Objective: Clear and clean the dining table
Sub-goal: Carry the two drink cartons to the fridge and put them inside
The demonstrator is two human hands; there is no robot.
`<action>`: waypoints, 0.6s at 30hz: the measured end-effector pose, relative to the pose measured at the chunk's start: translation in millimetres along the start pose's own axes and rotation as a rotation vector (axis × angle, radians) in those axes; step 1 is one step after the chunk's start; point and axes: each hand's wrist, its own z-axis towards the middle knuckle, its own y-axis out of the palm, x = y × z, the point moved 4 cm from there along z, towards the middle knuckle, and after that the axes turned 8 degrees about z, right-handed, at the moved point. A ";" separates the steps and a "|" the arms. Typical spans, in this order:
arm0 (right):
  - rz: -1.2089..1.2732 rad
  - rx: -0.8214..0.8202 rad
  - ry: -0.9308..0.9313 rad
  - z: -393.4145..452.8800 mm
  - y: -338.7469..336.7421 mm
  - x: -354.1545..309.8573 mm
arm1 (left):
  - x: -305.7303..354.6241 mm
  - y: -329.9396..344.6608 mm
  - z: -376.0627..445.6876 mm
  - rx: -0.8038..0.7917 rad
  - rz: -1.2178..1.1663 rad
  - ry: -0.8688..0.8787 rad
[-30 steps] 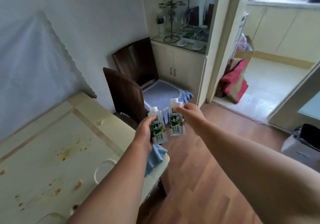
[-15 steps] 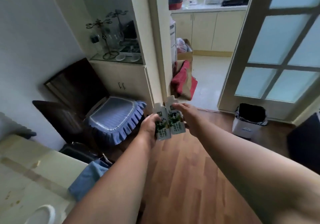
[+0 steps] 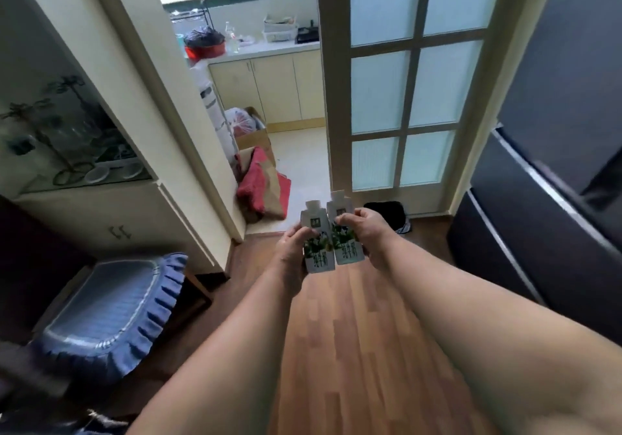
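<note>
Two small white milk cartons with green print are held upright side by side in front of me, above the wooden floor. My left hand point(image 3: 292, 247) grips the left carton point(image 3: 318, 242) from its left side. My right hand point(image 3: 368, 229) grips the right carton point(image 3: 343, 232) from its right side, fingers curled over its front. The two cartons touch each other. The dining table is out of view.
A chair with a blue frilled cushion point(image 3: 107, 313) stands at the lower left. A black-lined bin point(image 3: 387, 214) sits by the glass-paned door point(image 3: 404, 97). A red bag point(image 3: 262, 188) lies in the kitchen doorway. A dark fridge point(image 3: 545, 199) fills the right.
The view has swung right, away from the stained table and its blue cloth, toward the kitchen doorway and bin. Both hands kept their hold on the cartons.
</note>
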 end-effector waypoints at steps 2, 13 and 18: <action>0.028 0.055 -0.008 0.8 -25.2 -7.9 | 0.8 25.7 8.1 -0.077 0.066 -0.026; 0.243 0.353 -0.025 7.9 -93.2 -13.2 | 6.0 99.3 44.4 -0.439 0.313 -0.088; 0.339 0.477 -0.076 19.5 -96.1 -17.1 | 12.6 104.4 76.4 -0.600 0.288 -0.156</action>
